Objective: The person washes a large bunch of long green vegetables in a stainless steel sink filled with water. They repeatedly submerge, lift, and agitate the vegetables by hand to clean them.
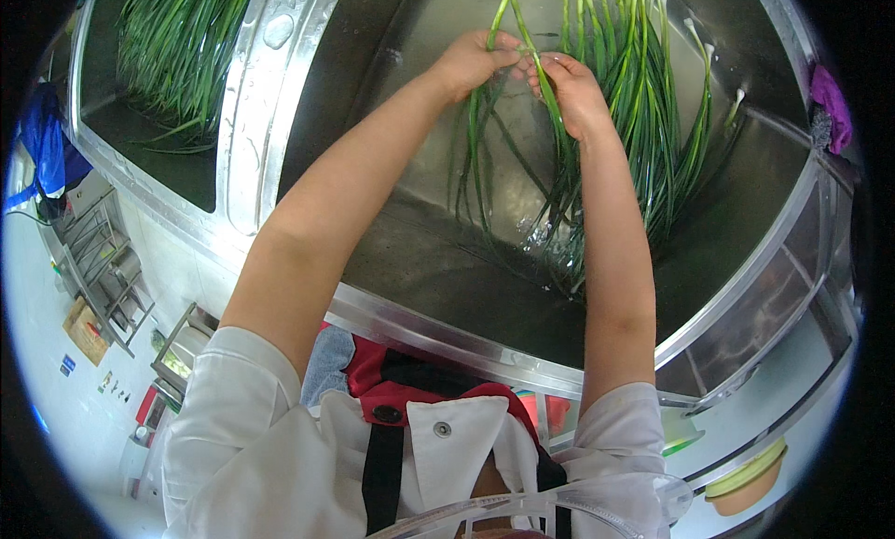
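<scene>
My left hand [486, 63] and my right hand [568, 88] are close together above the water in a stainless steel sink basin [447, 315]. Between them they grip green stalks of a spring onion [545, 95], whose leaves hang down into the water. The stalk bends over above my left hand. Right of my right hand, and partly behind the forearm, lies a large bunch of spring onions [640, 112], white ends towards the top and long leaves towards me. A single white-ended one [736, 105] rests near the basin's right wall.
A second basin at the left holds a thick heap of green leaves [185, 56]. The wet metal divider [259, 105] stands between the basins. A purple cloth [831, 109] hangs at the right rim. Stacked plastic basins [748, 479] sit at the lower right, and metal racks [108, 259] at the left.
</scene>
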A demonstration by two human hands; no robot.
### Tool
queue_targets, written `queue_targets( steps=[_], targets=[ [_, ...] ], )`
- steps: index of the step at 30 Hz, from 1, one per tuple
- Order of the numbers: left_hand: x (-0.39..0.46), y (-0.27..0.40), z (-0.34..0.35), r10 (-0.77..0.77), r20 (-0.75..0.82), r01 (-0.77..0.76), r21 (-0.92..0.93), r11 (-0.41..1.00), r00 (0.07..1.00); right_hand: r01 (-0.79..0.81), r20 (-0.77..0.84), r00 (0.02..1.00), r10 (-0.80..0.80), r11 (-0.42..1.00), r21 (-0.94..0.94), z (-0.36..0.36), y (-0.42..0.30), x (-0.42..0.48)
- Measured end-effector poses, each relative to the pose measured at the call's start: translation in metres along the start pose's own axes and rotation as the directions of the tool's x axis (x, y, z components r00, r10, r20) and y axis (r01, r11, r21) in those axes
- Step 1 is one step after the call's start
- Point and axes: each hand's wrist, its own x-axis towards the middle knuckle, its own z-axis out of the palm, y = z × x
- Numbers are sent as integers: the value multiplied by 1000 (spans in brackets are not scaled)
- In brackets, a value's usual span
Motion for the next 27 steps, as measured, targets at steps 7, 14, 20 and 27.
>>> queue_targets(
  steps=[7,14,20,27],
  targets=[
    [-3,11,20,13,-287,39,175,984,958,220,-54,955,-290,822,-525,14,12,2],
    [3,23,17,1,-169,59,345,937,986,213,25,970,-243,791,-574,0,4,2],
    [2,22,1,-157,20,153,125,980,987,273,109,951,-291,614,-740,10,-7,-10],
    [6,20,3,-73,-65,92,363,927,995,204,156,863,-480,48,-978,27,14,-12]
  ],
)
